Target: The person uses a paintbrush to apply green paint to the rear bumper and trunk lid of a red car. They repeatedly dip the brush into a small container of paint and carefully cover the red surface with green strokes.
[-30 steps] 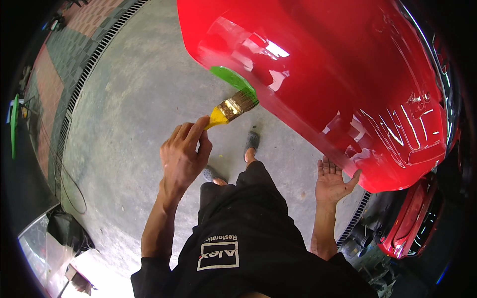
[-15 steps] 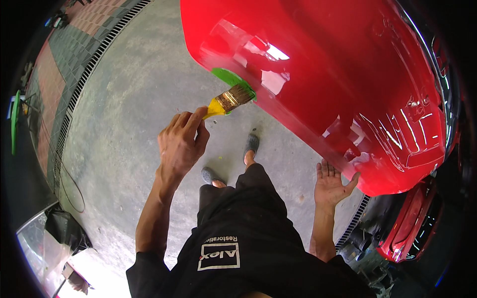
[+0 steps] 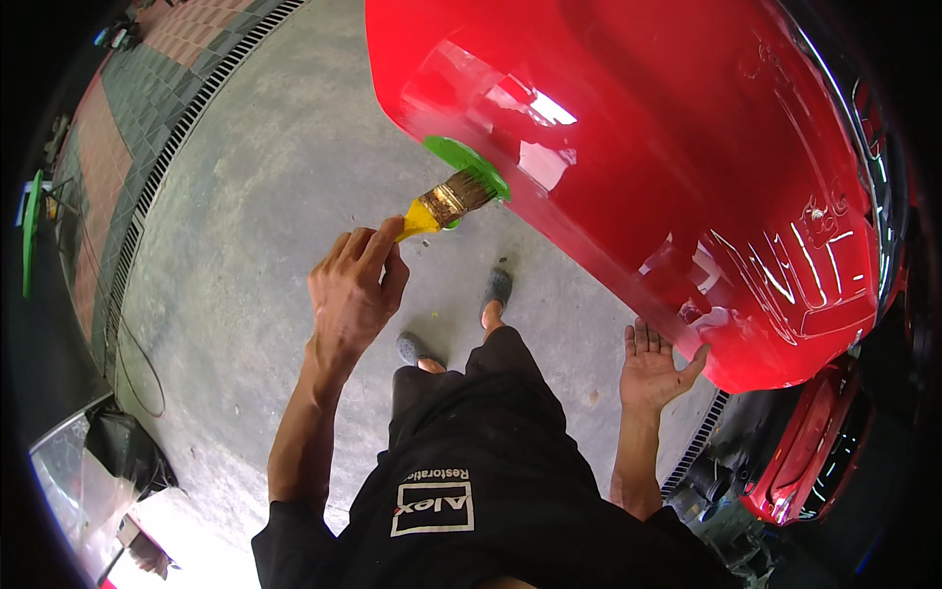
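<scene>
Yellow brush (image 3: 444,204), just one, is gripped in our left hand (image 3: 355,283) over a green piece (image 3: 454,152); our right hand (image 3: 652,375) spreads loose beside a red panel (image 3: 628,128); we wear two shoes (image 3: 498,286).

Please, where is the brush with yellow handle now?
In the head view, the brush is above and slightly left of centre, held in the left hand, its bristles at the green piece beside the red panel.
</scene>
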The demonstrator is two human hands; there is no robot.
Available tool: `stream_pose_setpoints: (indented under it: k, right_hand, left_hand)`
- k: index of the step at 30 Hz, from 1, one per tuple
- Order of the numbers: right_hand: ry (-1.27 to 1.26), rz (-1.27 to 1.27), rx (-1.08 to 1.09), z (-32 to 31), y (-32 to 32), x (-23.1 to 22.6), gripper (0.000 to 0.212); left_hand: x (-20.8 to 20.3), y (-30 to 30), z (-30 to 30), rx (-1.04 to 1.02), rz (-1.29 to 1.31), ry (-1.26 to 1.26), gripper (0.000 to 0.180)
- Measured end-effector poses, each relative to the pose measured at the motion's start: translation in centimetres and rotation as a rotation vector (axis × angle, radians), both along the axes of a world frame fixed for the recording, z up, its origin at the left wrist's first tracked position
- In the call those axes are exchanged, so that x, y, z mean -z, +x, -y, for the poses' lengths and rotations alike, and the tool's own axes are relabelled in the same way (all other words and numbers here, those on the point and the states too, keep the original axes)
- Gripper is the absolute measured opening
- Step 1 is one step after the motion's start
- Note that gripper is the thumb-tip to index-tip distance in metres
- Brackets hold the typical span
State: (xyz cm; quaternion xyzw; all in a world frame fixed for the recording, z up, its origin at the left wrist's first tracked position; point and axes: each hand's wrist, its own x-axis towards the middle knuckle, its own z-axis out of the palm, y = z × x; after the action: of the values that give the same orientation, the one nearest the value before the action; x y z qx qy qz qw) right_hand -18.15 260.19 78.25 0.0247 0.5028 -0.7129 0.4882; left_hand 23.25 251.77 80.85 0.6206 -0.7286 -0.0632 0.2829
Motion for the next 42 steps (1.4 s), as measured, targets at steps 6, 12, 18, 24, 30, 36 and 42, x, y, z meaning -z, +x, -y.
stream_pose_setpoints:
  k: [6,12,18,24,30,36,42]
  right_hand:
    - [-0.013,0.005,-0.012,-0.1,-1.1,0.6,0.091]
    - [-0.007,0.005,-0.004,-0.4,-1.4,0.5,0.094]
    - [0.005,-0.004,0.012,-1.6,-2.0,0.5,0.095]
    - [-0.032,0.033,-0.026,-2.4,-3.2,1.2,0.095]
    - [-0.017,0.011,-0.024,-0.8,-1.1,0.7,0.092]
    - [-0.017,0.004,-0.036,-0.1,0.8,0.4,0.092]
    - [-0.007,-0.004,-0.031,0.1,1.0,0.1,0.093]
  left_hand:
    - [0.9,-0.4,-0.9,-0.063,-0.016,0.004,0.031]
    - [1.4,-0.7,-1.2,-0.098,-0.022,0.018,0.030]
    - [0.7,-1.5,-1.3,-0.123,-0.027,-0.018,0.029]
    - [2.0,-1.0,-0.4,-0.134,0.014,-0.118,0.029]
    - [0.7,-0.4,-1.5,-0.077,-0.036,0.007,0.032]
    - [1.6,-0.4,-1.8,-0.022,-0.082,0.007,0.033]
    - [1.5,-0.9,-2.2,0.014,-0.107,-0.016,0.033]
